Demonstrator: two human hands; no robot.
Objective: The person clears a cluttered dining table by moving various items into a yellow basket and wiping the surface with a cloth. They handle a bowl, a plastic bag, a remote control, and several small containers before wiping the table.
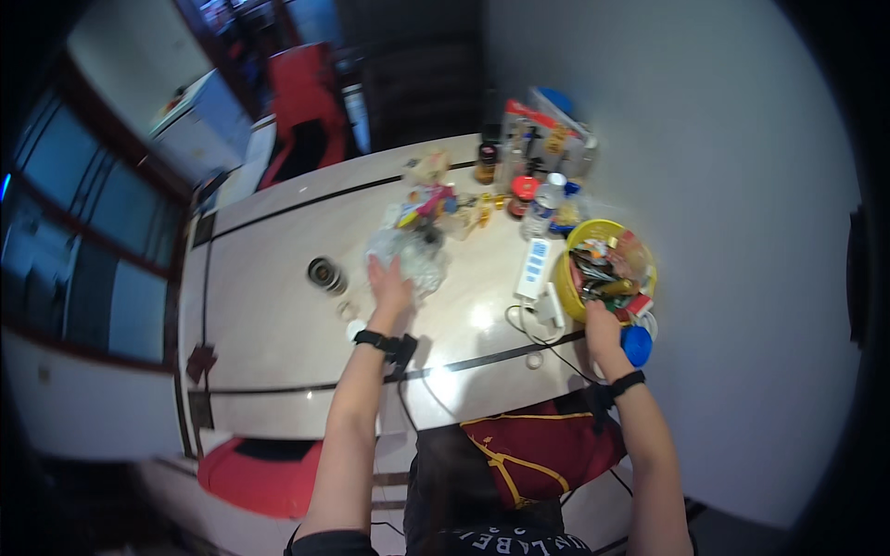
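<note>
A crumpled clear plastic bag (419, 261) lies near the middle of the table. My left hand (391, 289) rests against its near left side, fingertips apart on the plastic. At the right, by the wall, stands a round yellow basket (562, 278) packed with small mixed items, among them dark and silvery pieces. My right hand (602, 324) reaches over the basket's near rim into these contents. Its fingertips are hidden there, so what they touch does not show. Both wrists wear black straps.
Left of the bag stands a dark cylindrical container (324, 274). A white power strip (532, 269) with a cable lies beside the basket. Behind it are a clear bottle (543, 206) and a red-lidded jar (523, 196). A blue lid (636, 345) sits near my right wrist.
</note>
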